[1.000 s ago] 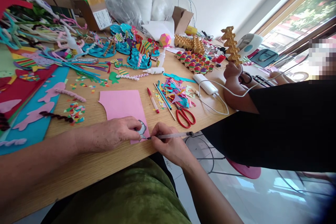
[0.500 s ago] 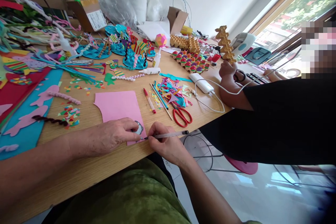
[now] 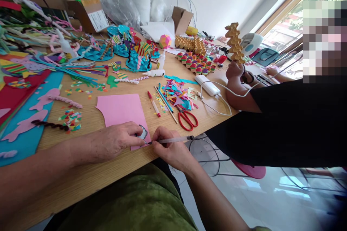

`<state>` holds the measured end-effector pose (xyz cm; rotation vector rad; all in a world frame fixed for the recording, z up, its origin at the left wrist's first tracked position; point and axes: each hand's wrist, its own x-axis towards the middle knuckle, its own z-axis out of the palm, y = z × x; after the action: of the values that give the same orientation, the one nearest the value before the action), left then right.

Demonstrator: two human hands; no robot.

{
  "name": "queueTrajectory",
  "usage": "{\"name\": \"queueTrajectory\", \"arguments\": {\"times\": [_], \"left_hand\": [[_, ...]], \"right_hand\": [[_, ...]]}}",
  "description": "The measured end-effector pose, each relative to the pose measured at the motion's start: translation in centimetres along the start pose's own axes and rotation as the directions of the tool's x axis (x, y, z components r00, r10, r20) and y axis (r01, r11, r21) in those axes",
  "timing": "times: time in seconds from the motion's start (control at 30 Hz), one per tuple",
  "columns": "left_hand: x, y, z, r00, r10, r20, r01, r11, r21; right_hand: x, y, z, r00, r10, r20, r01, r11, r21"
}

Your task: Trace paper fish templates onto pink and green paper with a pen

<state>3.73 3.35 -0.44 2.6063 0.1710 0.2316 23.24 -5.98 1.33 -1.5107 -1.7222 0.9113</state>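
Pink paper [image 3: 121, 106] lies at the table's near edge, one corner cut in a curve. On its lower right corner is a small pale cutout [image 3: 142, 132] with a dark outline, partly covered by fingers. My left hand [image 3: 115, 140] rests over the paper, thumb and forefinger stretched out and pressing the cutout down. A clear-barrelled pen [image 3: 173, 139] is pinched in my right hand [image 3: 169, 149], its dark tip at the paper beside the cutout. Red-handled scissors [image 3: 188, 120], a red pen [image 3: 154, 104] and paper scraps [image 3: 180, 94] lie just beyond.
A white power bank [image 3: 207, 85] with a cable lies at right. Near it, a person in black sleeves holds an egg-carton strip [image 3: 234, 43]. Glue bottles [image 3: 154, 73], a painted egg carton [image 3: 195, 64] and blue craft pieces [image 3: 138, 64] stand farther back. Pink fish shapes [image 3: 25, 125] lie left.
The view has shifted slightly, so the table appears a little farther left. Both hands keep nearly the same places on the paper, the pen tip still beside the cutout.
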Motion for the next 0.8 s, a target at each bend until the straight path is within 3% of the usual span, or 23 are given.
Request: {"name": "queueTrajectory", "arguments": {"times": [0.6, 0.8], "left_hand": [[0.1, 0.5, -0.4, 0.999, -0.031, -0.018, 0.030, 0.998, -0.049], [-0.1, 0.1, -0.2, 1.000, -0.018, -0.003, 0.018, 0.999, -0.038]], "right_hand": [[1.3, 0.2, 0.9, 1.000, -0.028, -0.008, 0.028, 0.999, 0.029], [1.1, 0.4, 0.4, 1.000, -0.006, -0.011, 0.007, 0.997, 0.081]]}}
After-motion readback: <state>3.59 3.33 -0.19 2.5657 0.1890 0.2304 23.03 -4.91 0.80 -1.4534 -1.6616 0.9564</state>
